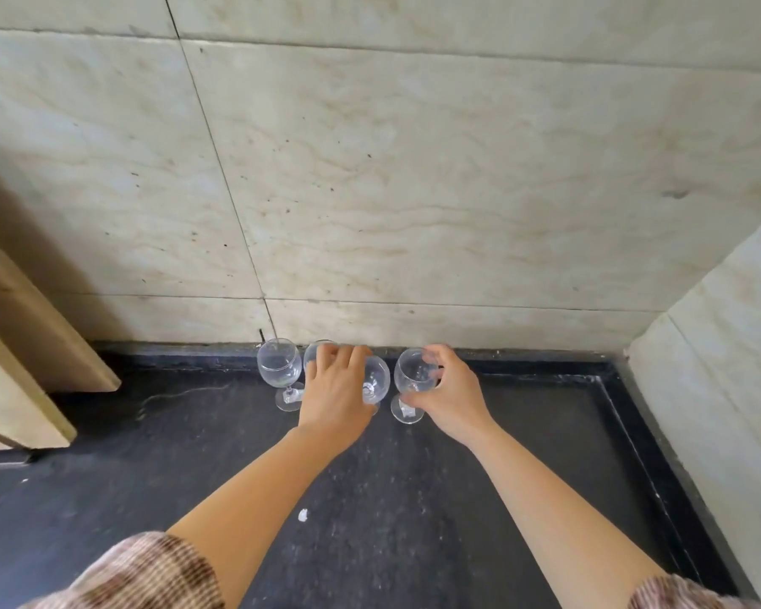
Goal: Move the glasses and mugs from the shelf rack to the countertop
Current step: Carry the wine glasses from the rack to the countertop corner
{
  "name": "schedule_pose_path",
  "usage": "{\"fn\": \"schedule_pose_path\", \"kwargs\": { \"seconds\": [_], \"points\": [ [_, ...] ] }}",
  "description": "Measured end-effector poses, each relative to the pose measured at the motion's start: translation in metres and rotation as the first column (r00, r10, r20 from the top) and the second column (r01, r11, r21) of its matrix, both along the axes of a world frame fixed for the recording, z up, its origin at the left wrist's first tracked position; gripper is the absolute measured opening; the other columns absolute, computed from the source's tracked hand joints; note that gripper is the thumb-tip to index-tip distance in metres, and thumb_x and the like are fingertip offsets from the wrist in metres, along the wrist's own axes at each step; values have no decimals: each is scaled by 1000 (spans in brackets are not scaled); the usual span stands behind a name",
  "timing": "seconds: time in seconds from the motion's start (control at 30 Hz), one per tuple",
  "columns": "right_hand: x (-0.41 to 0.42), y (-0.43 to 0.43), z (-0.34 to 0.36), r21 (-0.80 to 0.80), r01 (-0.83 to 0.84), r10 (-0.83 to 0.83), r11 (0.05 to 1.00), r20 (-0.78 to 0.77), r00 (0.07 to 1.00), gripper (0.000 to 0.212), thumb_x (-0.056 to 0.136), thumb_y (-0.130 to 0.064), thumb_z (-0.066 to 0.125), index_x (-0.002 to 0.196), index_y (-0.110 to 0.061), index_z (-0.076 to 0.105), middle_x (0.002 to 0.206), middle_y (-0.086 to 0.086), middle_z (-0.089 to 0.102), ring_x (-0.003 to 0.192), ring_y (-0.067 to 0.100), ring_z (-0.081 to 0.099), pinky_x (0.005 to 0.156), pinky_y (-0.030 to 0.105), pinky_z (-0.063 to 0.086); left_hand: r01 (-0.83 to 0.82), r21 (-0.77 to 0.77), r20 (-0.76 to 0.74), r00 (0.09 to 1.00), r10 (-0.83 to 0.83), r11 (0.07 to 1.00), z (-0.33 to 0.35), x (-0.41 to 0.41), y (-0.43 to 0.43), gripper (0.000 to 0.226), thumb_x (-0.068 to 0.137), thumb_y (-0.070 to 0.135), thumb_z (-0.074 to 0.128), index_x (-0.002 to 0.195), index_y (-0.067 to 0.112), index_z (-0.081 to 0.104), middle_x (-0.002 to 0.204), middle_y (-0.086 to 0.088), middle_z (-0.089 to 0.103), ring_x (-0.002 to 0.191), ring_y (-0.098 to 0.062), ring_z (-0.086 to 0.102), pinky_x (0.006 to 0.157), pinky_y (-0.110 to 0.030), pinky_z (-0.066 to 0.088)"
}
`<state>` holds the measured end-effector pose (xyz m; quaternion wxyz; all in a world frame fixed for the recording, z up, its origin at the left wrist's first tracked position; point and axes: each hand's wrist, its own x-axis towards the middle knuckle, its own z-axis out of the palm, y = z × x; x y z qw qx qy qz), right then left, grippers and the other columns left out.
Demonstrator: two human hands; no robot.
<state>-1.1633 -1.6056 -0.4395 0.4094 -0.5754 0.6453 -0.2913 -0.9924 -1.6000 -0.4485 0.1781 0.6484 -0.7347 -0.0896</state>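
Note:
Several clear stemmed wine glasses stand in a row on the dark countertop (414, 498), close to the back wall. The leftmost glass (279, 366) stands free and upright. My left hand (335, 391) reaches palm down over the middle of the row. Its fingers partly hide one glass (313, 351) and curl around the bowl of another glass (378, 380). My right hand (447, 391) grips the bowl of the rightmost glass (414, 375), thumb low and fingers over the rim. That glass's foot rests on the counter. No shelf rack or mugs are in view.
A marble-tiled wall (414, 191) rises right behind the glasses, and a side wall (721, 367) closes the right. A raised black edge (620, 415) runs along the counter's back and right. A beige wooden board (31, 345) juts in at the left. A small white speck (303, 515) lies near me.

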Motion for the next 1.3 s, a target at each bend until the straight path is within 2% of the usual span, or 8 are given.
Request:
{"fn": "schedule_pose_path", "kwargs": {
  "seconds": [0.2,0.33,0.57,0.77,0.9,1.0,1.13,1.3],
  "points": [
    [-2,-21,-13,-38,-10,10,999,2,1000,60,66,-6,82,107,-35,49,100,-21,54,90,0,52,68,8,37,20,-18,141,990,-18,1000,-8,-7,-16,61,72,29,67,127,24,41,125,8,52,117,-21,24,89,-36,18],
    [-3,-28,-18,-37,-23,23,999,-9,1000,62,66,-7,84,117,-25,55,111,-10,60,100,9,56,77,16,44,15,-8,195,981,-14,1000,-8,-9,-22,63,72,32,69,127,26,39,126,9,53,117,-20,20,85,-37,14],
    [-4,-33,-25,-25,-58,57,998,-60,997,64,65,-12,86,109,-38,49,105,-18,56,98,8,56,73,13,42,-11,12,236,972,8,1000,-10,-9,-29,68,75,33,67,133,22,35,129,5,51,122,-24,22,91,-41,19],
    [-2,-33,-27,-10,-86,84,996,-131,988,63,68,-18,84,117,-36,48,115,-15,58,107,11,57,83,18,45,-20,42,263,965,8,999,-11,-8,-28,78,78,38,67,141,22,24,137,1,45,126,-25,19,93,-42,17],
    [0,-29,-20,-3,-108,103,994,-261,960,74,68,-25,85,131,-25,45,131,-5,54,119,17,53,96,30,48,-19,53,239,971,6,998,-6,-3,-22,89,79,44,66,147,29,11,141,2,38,129,-26,17,97,-43,21],
    [4,-22,-4,-82,-154,106,985,-419,902,81,74,-31,81,141,-18,37,141,1,47,129,22,43,102,36,44,-26,43,186,982,17,999,6,8,-10,84,82,47,59,147,32,9,142,2,36,130,-27,18,98,-43,25],
    [27,-6,27,-184,-297,148,937,-559,816,67,84,-41,68,139,-14,40,141,3,47,129,24,40,100,39,38,-89,80,57,995,85,993,31,30,16,71,86,41,53,146,30,17,142,1,37,129,-26,24,101,-43,27],
    [88,38,58,-194,-452,254,871,-609,751,48,89,-38,59,127,-13,47,130,5,53,120,27,44,93,38,38,-189,151,-75,977,202,970,62,78,72,61,90,36,50,144,25,25,142,-5,35,128,-29,29,101,-43,33]
  ]
}}
